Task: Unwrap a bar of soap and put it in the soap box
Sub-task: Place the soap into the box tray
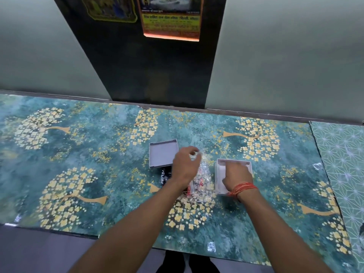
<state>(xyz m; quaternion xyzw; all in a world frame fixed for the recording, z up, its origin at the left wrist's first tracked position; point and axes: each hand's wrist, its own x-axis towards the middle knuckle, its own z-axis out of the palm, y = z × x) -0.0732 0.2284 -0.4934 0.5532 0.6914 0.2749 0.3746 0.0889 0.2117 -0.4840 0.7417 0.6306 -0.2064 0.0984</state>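
Observation:
A white open soap box (248, 164) stands on the table right of centre. My right hand (237, 176) reaches down into it, fingers curled on a pale soap bar (221, 172) that shows at the box's left side. The hand hides most of the bar. Left of the box, my left hand (184, 166) hovers above the table and pinches a piece of clear plastic wrapper (197, 154) at its fingertips. More crumpled clear wrapper with red print (202, 181) lies between my two hands.
The box's grey lid (162, 153) lies upturned behind my left hand. A dark printed wrapper scrap (164, 177) sits beside my left wrist. The table (88, 154) has a teal floral cover and ends at a wall behind; its front edge is near my body.

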